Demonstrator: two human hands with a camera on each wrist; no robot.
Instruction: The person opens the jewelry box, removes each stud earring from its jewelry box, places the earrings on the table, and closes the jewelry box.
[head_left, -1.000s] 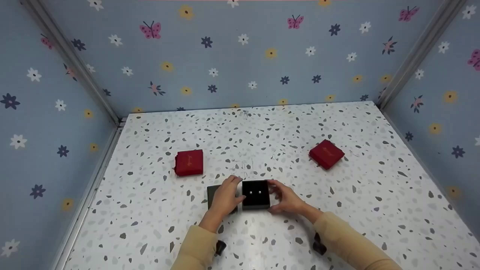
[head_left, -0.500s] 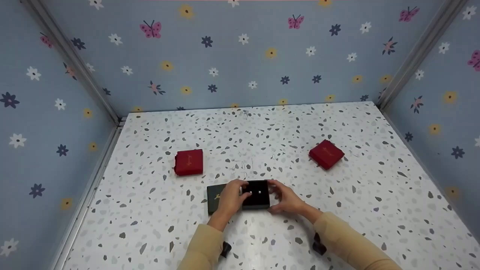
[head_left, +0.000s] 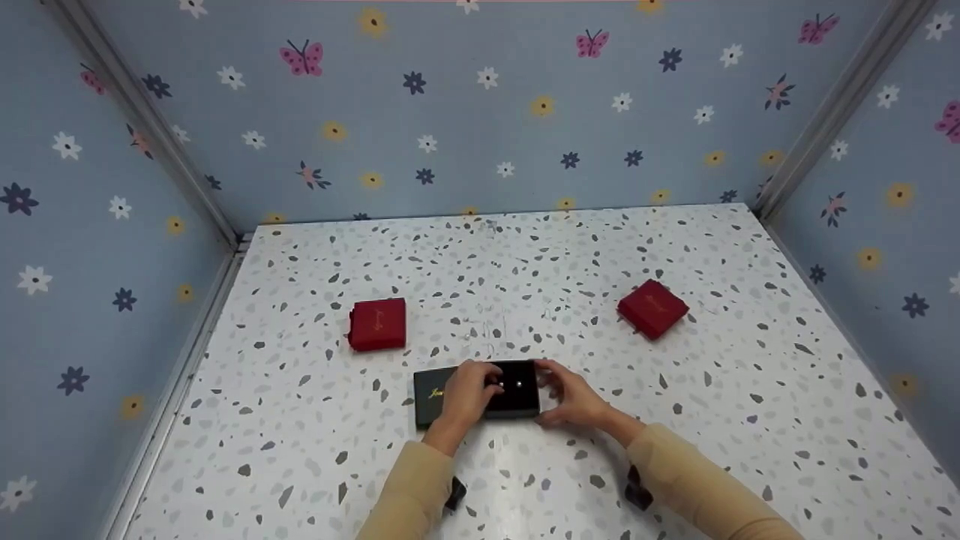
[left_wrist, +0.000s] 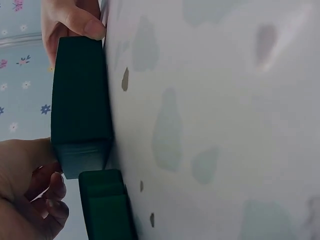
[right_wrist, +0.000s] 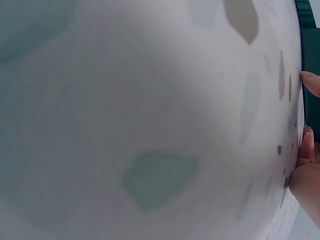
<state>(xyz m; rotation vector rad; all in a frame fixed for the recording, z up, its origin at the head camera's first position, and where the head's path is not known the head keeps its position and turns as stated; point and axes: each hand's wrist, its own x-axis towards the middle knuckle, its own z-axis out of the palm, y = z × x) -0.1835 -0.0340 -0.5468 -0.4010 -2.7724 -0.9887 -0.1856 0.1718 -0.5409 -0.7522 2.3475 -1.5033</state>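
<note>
A small dark-green jewelry box (head_left: pixel 513 412) stands uncovered on the table in the head view, its black insert (head_left: pixel 529 397) facing up. A stud earring (head_left: pixel 518 384) shows in the insert; a second stud is partly covered by my left fingertips. My left hand (head_left: pixel 466 394) reaches over the box's left edge, thumb and index finger close together; whether they pinch the stud is unclear. In the left wrist view its other fingers (left_wrist: pixel 52 200) curl beside the box. My right hand (head_left: pixel 574 397) grips the box's right side, thumb at the front corner, fingers at the back.
A green lid (head_left: pixel 430 405) with gold lettering lies left of the box, partly under my left hand. Two red pouches, one at back left (head_left: pixel 378 325) and one at back right (head_left: pixel 652 308), lie on the speckled table (head_left: pixel 525 277). Patterned panels (head_left: pixel 480 120) enclose the table.
My left hand has moved right, from the box's left edge to over the left stud, uncovering more of the lid. My right hand and the box have stayed put.
</note>
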